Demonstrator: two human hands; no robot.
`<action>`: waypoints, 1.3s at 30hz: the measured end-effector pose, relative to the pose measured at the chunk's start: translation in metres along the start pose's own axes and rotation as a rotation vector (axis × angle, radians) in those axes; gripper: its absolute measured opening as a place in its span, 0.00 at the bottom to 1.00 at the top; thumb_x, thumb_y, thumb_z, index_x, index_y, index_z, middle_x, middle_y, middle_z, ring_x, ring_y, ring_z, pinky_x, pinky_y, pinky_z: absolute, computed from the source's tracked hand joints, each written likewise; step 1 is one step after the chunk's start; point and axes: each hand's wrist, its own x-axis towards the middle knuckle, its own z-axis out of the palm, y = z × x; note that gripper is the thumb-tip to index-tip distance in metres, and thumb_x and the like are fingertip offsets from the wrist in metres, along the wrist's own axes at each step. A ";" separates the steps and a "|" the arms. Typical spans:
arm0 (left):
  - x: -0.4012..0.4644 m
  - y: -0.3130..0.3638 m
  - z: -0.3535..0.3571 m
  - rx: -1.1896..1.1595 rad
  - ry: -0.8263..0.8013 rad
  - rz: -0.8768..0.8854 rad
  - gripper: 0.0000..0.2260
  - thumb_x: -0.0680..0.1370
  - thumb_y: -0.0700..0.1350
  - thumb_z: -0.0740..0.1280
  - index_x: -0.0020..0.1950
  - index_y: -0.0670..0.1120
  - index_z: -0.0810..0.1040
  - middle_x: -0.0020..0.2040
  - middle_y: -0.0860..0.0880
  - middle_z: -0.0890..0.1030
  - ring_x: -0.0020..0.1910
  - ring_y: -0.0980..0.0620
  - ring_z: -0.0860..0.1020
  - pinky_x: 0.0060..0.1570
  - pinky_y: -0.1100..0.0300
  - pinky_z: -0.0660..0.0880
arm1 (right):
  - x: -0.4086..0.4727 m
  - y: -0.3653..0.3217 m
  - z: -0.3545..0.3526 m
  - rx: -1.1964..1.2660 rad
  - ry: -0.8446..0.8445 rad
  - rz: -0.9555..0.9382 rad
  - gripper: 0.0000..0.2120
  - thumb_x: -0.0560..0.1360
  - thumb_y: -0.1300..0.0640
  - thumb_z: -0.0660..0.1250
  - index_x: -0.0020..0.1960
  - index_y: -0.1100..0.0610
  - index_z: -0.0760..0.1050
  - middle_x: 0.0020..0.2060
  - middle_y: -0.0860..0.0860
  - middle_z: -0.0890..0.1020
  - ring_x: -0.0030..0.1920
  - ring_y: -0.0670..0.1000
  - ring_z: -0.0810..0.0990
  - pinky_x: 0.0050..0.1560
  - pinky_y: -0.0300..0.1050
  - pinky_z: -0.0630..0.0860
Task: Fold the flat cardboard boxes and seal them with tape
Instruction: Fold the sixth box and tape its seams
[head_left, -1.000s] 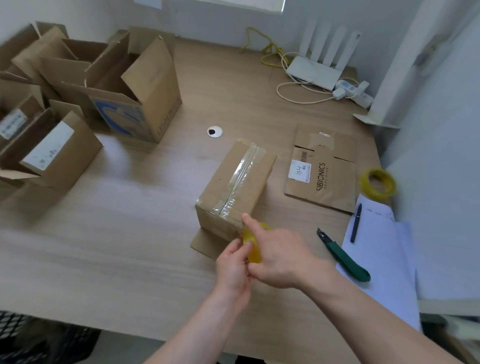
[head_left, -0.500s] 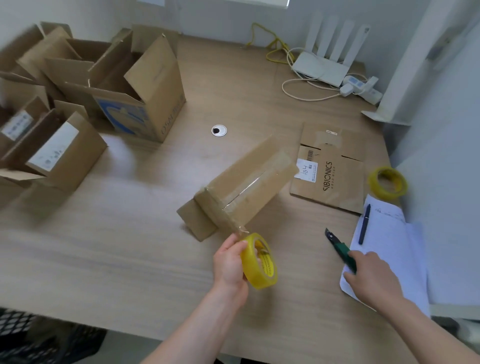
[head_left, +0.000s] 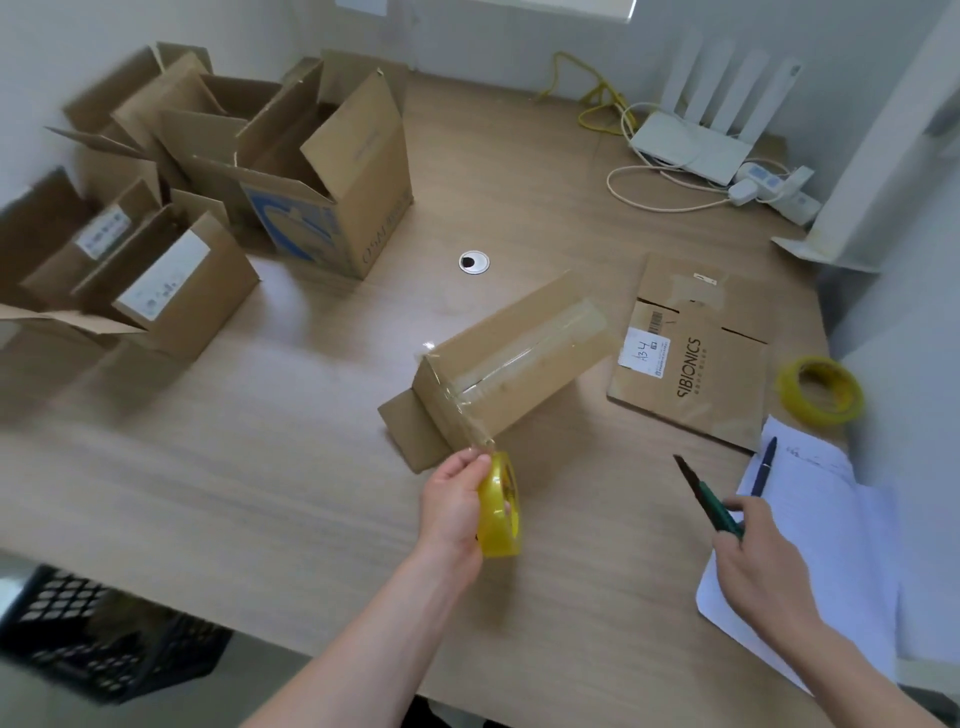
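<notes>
— What has changed since a moment ago?
— The right hand (head_left: 756, 561) has lifted the green utility knife (head_left: 709, 503) off the table (head_left: 311, 467), gripping its handle.
— And the tape?
— The left hand (head_left: 451, 506) grips the yellow tape roll (head_left: 500, 506); its strip runs up to the taped box (head_left: 511, 364), just beyond.

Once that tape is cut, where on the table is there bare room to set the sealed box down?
Bare wood lies left of the taped box, toward the near edge. More lies between the grommet and router. Crowded: open boxes far left, and flat cardboard, spare roll, paper right.
</notes>
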 end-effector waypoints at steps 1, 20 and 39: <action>0.002 0.004 0.000 0.009 0.008 0.021 0.04 0.79 0.37 0.67 0.46 0.45 0.78 0.33 0.47 0.78 0.27 0.51 0.75 0.25 0.61 0.74 | -0.003 -0.014 -0.005 0.056 -0.012 -0.061 0.13 0.76 0.61 0.59 0.55 0.44 0.69 0.29 0.51 0.77 0.31 0.54 0.76 0.34 0.53 0.71; 0.030 0.041 -0.002 0.005 0.076 -0.008 0.03 0.77 0.40 0.71 0.47 0.41 0.81 0.31 0.44 0.80 0.24 0.50 0.74 0.22 0.62 0.72 | -0.012 -0.208 -0.025 -0.366 -0.051 -0.995 0.11 0.74 0.49 0.70 0.56 0.42 0.80 0.41 0.45 0.81 0.40 0.54 0.81 0.32 0.49 0.76; 0.040 0.049 -0.007 0.137 0.054 -0.028 0.05 0.76 0.42 0.72 0.46 0.40 0.83 0.31 0.43 0.80 0.22 0.50 0.74 0.23 0.63 0.72 | -0.012 -0.222 -0.021 -0.386 -0.037 -1.041 0.11 0.75 0.46 0.68 0.58 0.41 0.79 0.41 0.44 0.81 0.38 0.53 0.81 0.30 0.46 0.74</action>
